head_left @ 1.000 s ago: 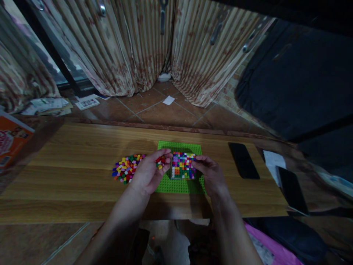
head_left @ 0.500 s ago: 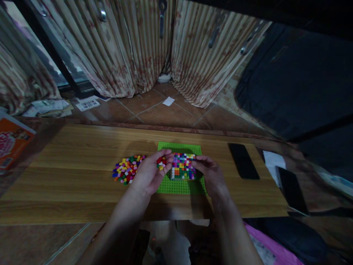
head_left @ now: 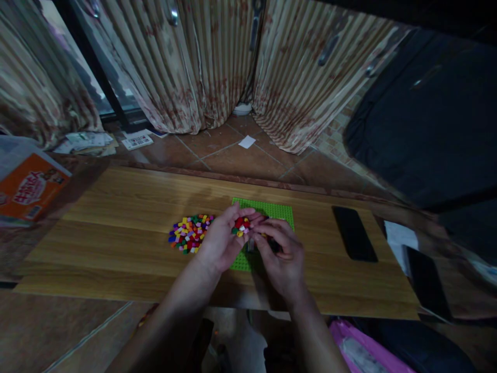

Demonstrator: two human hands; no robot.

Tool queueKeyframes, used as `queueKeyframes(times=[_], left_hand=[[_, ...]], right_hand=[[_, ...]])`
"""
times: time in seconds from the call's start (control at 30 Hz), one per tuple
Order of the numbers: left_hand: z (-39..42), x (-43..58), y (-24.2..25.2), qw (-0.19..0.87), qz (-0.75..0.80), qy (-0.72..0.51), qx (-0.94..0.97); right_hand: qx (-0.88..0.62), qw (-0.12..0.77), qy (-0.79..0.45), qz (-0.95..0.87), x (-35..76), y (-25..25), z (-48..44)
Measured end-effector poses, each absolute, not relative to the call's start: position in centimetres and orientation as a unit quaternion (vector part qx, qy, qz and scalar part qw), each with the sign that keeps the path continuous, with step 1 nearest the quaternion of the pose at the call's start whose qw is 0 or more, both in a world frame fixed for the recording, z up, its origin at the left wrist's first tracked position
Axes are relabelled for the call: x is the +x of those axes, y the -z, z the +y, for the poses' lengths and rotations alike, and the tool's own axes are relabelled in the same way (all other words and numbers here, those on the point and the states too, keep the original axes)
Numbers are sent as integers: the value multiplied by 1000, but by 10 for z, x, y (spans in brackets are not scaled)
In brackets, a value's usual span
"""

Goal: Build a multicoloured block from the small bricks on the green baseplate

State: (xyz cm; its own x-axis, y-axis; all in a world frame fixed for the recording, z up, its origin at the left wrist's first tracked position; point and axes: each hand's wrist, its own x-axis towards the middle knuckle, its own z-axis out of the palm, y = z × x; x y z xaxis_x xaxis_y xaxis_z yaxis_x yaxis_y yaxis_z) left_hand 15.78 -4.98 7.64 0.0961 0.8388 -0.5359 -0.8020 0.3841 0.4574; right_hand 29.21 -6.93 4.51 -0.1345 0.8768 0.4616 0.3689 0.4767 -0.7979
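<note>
My left hand [head_left: 220, 238] is cupped palm up, holding several small coloured toy bricks [head_left: 240, 226], red, white, yellow and pink among them. Thumb and fingertips of my right hand [head_left: 282, 255] are pinched together at the edge of that palm, beside the bricks; what they hold, if anything, cannot be made out. Beneath both hands lies a green studded baseplate [head_left: 280, 210]. The block of multicoloured bricks on it is almost wholly covered by the hands. To the left of my left hand, a loose pile of coloured bricks [head_left: 190, 234] rests on the wooden table [head_left: 128, 223].
A black phone [head_left: 354, 233] lies on the table at the right. Beyond it are a white paper [head_left: 399, 239] and another dark flat device [head_left: 427, 282]. A clear tub with an orange label [head_left: 33, 189] stands at the left. Striped curtains [head_left: 217, 67] hang behind the table.
My right hand has moved left from the brick block to the bricks in my left palm, now covering the block. The view has shifted slightly, moving the scene rightward.
</note>
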Motion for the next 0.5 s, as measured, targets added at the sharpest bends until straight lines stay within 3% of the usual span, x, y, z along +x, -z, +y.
queueKeyframes(times=[0.5], left_hand=[[-53, 160, -75, 754, 378, -533, 62]], right_hand=[[-435, 427, -231, -758, 281, -41, -70]])
